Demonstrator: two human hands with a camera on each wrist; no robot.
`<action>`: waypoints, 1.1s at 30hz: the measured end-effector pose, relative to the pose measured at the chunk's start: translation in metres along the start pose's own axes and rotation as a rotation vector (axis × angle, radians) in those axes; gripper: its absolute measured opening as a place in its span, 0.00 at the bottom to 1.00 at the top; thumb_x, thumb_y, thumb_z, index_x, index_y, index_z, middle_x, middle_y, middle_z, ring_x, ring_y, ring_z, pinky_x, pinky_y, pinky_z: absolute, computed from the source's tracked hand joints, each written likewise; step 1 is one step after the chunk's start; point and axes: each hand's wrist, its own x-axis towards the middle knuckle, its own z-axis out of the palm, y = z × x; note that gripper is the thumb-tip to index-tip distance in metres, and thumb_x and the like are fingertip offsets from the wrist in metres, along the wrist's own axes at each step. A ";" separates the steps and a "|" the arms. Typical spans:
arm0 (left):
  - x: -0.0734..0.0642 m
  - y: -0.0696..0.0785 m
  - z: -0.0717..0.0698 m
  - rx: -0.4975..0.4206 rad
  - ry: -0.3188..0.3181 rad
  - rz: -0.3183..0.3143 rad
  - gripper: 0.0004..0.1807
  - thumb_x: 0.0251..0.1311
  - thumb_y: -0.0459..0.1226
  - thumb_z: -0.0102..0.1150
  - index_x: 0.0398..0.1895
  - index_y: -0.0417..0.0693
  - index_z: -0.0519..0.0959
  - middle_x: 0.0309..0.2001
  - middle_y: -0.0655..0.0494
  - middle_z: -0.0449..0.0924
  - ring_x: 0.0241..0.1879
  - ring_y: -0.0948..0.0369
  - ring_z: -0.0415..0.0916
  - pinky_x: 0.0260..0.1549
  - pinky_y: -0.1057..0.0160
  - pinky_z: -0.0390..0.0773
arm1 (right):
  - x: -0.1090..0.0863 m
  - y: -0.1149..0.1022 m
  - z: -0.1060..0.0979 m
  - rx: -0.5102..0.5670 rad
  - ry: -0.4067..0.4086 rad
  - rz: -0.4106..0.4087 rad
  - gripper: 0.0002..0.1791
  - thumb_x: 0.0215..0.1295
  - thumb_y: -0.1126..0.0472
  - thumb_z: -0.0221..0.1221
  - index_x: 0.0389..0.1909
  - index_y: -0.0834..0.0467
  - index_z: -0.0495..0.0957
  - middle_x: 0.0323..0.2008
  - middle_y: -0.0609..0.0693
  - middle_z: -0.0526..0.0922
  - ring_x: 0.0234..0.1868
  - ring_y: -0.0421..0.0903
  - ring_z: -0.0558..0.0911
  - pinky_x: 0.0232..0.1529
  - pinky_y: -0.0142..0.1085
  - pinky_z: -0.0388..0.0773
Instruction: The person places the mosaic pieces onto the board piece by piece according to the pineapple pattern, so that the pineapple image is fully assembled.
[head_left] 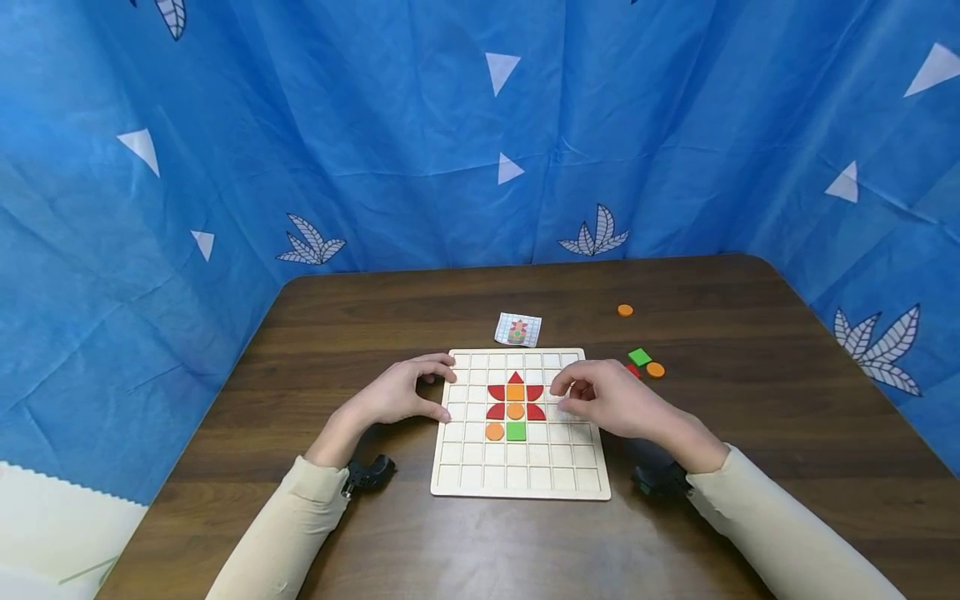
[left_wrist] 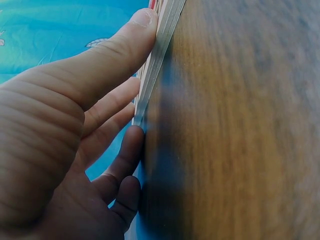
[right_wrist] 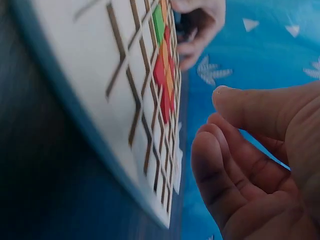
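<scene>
A pale wooden grid board (head_left: 465,479) lies on the table, holding flat pieces: a red triangle (head_left: 515,378), an orange square (head_left: 515,392), red rounded pieces (head_left: 536,412), orange discs (head_left: 494,432) and a green square (head_left: 516,431). At the board's left edge, my left hand (head_left: 401,390) touches the rim with thumb and fingertips spread apart. My right hand (head_left: 611,398) hovers over the board's right side, its fingers loosely bent. In the right wrist view, a gap shows between thumb and fingers of the right hand (right_wrist: 260,160), with nothing visible in it.
Right of the board lie a loose green square (head_left: 640,357), an orange disc (head_left: 656,370) and a red piece (head_left: 633,369) partly hidden by the right hand. Another orange disc (head_left: 626,310) sits farther back. A printed pattern card (head_left: 531,330) lies behind the board. Blue curtain (head_left: 420,125) surrounds the table.
</scene>
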 end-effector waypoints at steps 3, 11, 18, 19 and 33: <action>-0.001 0.001 -0.001 -0.006 -0.001 -0.004 0.29 0.48 0.49 0.82 0.54 0.57 0.82 0.73 0.60 0.70 0.65 0.56 0.74 0.67 0.52 0.73 | -0.004 0.011 -0.009 0.006 0.015 0.007 0.09 0.64 0.63 0.71 0.44 0.53 0.85 0.33 0.43 0.82 0.33 0.43 0.77 0.31 0.32 0.77; -0.001 0.000 0.000 -0.012 -0.001 -0.010 0.29 0.48 0.50 0.81 0.54 0.58 0.82 0.73 0.60 0.70 0.65 0.55 0.73 0.67 0.52 0.73 | -0.007 0.036 -0.034 -0.028 0.070 0.061 0.10 0.65 0.64 0.69 0.47 0.54 0.86 0.37 0.45 0.85 0.36 0.46 0.78 0.34 0.33 0.80; -0.002 0.003 -0.001 -0.026 -0.002 -0.019 0.28 0.48 0.50 0.81 0.54 0.59 0.82 0.73 0.59 0.70 0.71 0.55 0.69 0.69 0.50 0.71 | -0.017 0.062 -0.054 -0.042 0.106 0.085 0.09 0.66 0.63 0.69 0.46 0.55 0.86 0.37 0.46 0.86 0.37 0.47 0.80 0.34 0.34 0.79; -0.002 0.003 -0.001 -0.026 -0.003 -0.020 0.28 0.48 0.50 0.81 0.54 0.59 0.82 0.73 0.59 0.70 0.71 0.55 0.68 0.70 0.50 0.70 | -0.019 0.067 -0.057 -0.043 0.110 0.088 0.09 0.66 0.63 0.69 0.46 0.55 0.86 0.37 0.46 0.86 0.37 0.47 0.80 0.34 0.34 0.79; -0.001 0.001 0.001 -0.021 0.001 -0.011 0.29 0.48 0.52 0.81 0.54 0.60 0.82 0.73 0.60 0.71 0.70 0.55 0.69 0.69 0.50 0.71 | -0.036 0.122 -0.078 -0.030 0.150 0.157 0.15 0.64 0.56 0.72 0.49 0.55 0.85 0.45 0.53 0.84 0.40 0.46 0.76 0.37 0.33 0.77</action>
